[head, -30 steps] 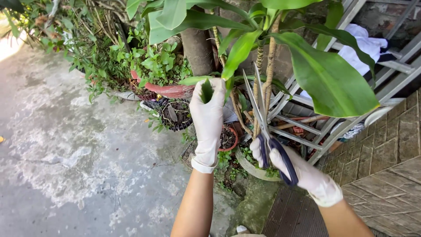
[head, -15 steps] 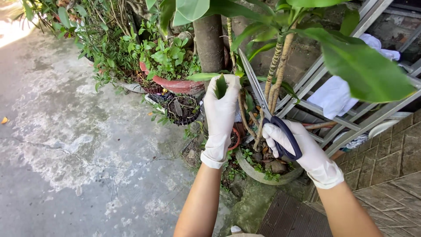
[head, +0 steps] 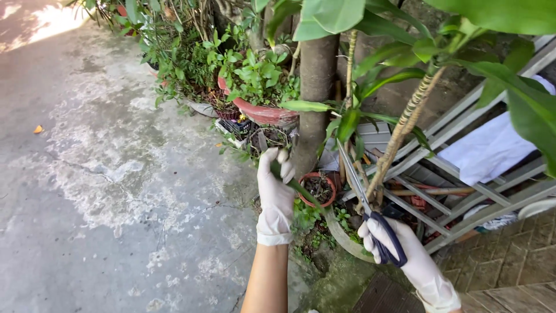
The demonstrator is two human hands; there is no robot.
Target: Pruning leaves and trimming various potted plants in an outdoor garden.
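Both of my hands wear white gloves. My left hand (head: 275,194) is closed around a long green leaf (head: 301,189) that hangs down and to the right, apart from the plant. My right hand (head: 399,249) grips the dark blue handles of a pair of scissors (head: 362,200); the blades point up and left, closed, beside the plant's ringed pale stems (head: 405,124). The stems rise from a round grey pot (head: 341,235) at the ground between my hands.
A thick trunk (head: 315,98) stands behind the small terracotta pot (head: 318,188). A red planter (head: 260,110) with leafy herbs sits at back. A grey metal rack (head: 463,174) with white cloth (head: 492,148) leans on the right. Cracked concrete (head: 116,191) spreads to the left, brick paving (head: 515,261) lower right.
My left hand dropped from the plant's crown with the leaf now free of the stem. The scissors lowered and closed, and the view shifted so the plants sit further right.
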